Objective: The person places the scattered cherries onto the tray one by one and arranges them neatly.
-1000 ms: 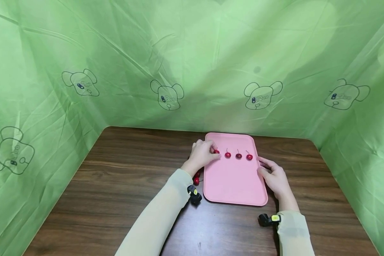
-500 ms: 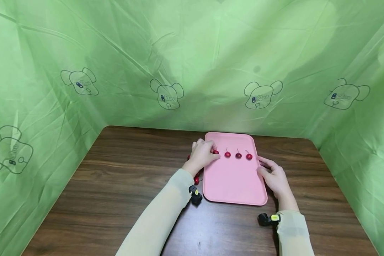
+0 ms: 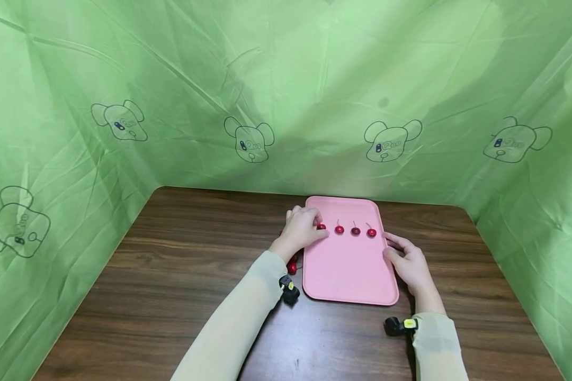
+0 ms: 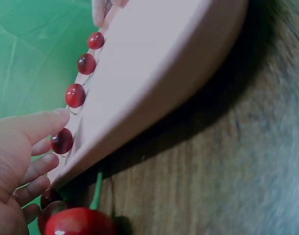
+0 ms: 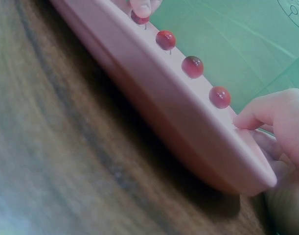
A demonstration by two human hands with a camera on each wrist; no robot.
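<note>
At the far left part of a pink tray [image 3: 350,275], my left hand [image 3: 299,228] pinches a red cherry [image 3: 321,227] between thumb and fingers. In the left wrist view, that cherry [image 4: 61,140] shows dark red beside the thumb. Three more cherries continue the row to the right: one [image 3: 339,230], a darker one [image 3: 355,232] and one near the right rim [image 3: 372,233]. Their stems point toward the back. My right hand [image 3: 410,264] holds the tray's right rim, its thumb over the edge in the right wrist view.
Loose cherries [image 3: 292,268] lie on the brown wooden table [image 3: 195,264] left of the tray, partly hidden under my left wrist. One large cherry [image 4: 78,223] with a green stem is close to the left wrist camera. Green cloth [image 3: 314,106] walls in the table's back and sides.
The left hand stays at the same cherry with only tiny shifts. The right hand, the tray and the row of cherries keep their places.
</note>
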